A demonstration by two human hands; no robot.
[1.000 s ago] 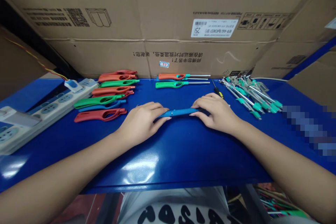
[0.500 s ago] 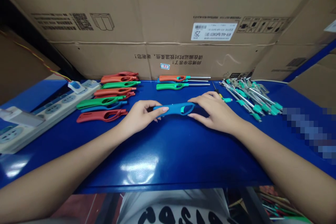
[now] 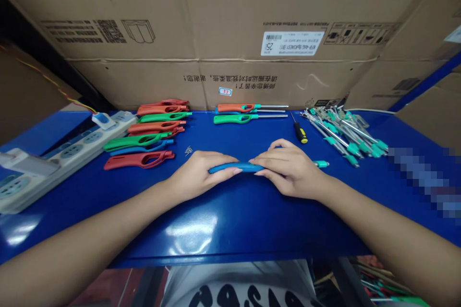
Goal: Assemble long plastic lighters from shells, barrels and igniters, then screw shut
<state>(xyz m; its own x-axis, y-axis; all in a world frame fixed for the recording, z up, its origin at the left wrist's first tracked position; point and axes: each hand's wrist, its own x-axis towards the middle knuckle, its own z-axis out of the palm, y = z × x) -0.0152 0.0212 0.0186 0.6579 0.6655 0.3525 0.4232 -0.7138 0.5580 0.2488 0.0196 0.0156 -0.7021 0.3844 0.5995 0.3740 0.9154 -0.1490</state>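
A blue lighter handle (image 3: 236, 167) is held level above the blue table, seen edge-on. My left hand (image 3: 201, 170) pinches its left end, thumb on the near side and fingers behind. The right end is closed in by my right hand (image 3: 295, 168), with thumb and fingertips on it. Past the right hand's knuckles sticks out a teal piece with a shiny tip (image 3: 321, 164); the part between is hidden by the hand. Several small screws (image 3: 188, 150) lie beyond my left hand. A black-and-yellow screwdriver (image 3: 301, 134) rests beyond the right one.
Red, green and blue lighter handles (image 3: 140, 159) lie in a row at left, beside a white power strip (image 3: 86, 146). Lighters with metal tubes (image 3: 237, 118) sit at the back. A pile of teal-ended metal tubes (image 3: 345, 136) is at right. A cardboard box (image 3: 230, 38) stands behind.
Both hands have come nearer to me with the lighter handle, which has turned from its open side to its edge. My right hand has closed further over it. The screws and screwdriver are now uncovered.
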